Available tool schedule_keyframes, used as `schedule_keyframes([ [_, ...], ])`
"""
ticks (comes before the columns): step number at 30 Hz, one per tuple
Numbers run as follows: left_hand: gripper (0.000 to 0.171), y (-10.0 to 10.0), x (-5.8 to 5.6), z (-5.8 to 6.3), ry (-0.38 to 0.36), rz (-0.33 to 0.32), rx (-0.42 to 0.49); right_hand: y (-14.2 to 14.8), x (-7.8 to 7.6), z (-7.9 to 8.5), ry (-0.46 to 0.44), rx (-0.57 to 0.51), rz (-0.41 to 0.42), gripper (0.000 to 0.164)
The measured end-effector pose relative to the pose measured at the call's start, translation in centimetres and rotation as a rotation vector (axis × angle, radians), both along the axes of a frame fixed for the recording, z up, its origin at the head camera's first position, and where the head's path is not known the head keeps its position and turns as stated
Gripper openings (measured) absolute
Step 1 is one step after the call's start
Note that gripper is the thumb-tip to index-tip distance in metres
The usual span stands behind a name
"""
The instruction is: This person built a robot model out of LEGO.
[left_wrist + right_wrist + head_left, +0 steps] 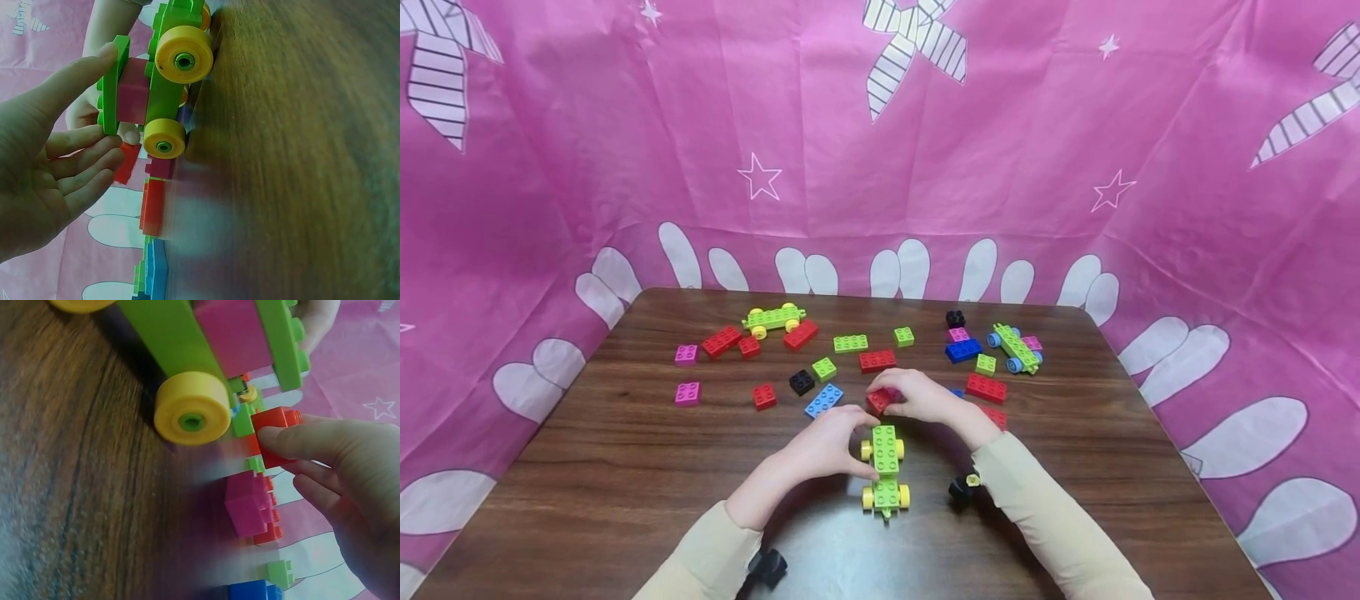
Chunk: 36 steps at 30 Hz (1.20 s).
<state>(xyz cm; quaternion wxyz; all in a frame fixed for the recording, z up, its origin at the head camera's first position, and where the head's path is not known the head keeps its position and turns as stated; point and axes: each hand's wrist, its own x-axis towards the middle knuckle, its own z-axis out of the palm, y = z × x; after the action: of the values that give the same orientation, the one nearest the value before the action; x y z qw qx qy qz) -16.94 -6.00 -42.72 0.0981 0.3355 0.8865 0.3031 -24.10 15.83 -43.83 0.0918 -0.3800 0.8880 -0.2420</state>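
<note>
A green toy car base with yellow wheels stands on the table in front of the person. On it sits a pink brick, topped by a thin green plate. My left hand grips that plate by its two ends, thumb at one end and fingertips at the other, as the left wrist view shows. Just beyond the car's far end, my right hand pinches a small red brick between thumb and fingers. Another pink brick stands close by in the right wrist view.
Loose bricks lie across the table's far half, among them a light blue one, a dark blue one and a red one. Two more car bases stand there, one yellow-wheeled, one blue-wheeled. Pink cloth hangs behind.
</note>
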Motion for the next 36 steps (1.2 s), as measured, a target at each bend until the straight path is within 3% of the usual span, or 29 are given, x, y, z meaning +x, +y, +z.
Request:
schedule_keyframes([
  [9, 0.068, 0.1, 0.0, -0.1, -0.031, 0.013, -0.002, 0.8, 1.7, 1.3, 0.002, -0.129, -0.125, 0.038],
  [17, 0.071, 0.2, 0.0, -0.2, -0.009, 0.026, -0.006, 1.2, 3.2, 2.3, 0.007, -0.217, -0.170, 0.037],
  [24, 0.070, 0.2, 0.0, -0.2, -0.009, 0.036, 0.001, 1.1, 4.3, 2.8, -0.049, -0.268, -0.123, 0.036],
  [36, 0.070, 0.3, 0.0, -0.4, -0.035, 0.057, -0.012, 0.7, 4.6, 3.2, -0.121, -0.203, -0.039, 0.032],
])
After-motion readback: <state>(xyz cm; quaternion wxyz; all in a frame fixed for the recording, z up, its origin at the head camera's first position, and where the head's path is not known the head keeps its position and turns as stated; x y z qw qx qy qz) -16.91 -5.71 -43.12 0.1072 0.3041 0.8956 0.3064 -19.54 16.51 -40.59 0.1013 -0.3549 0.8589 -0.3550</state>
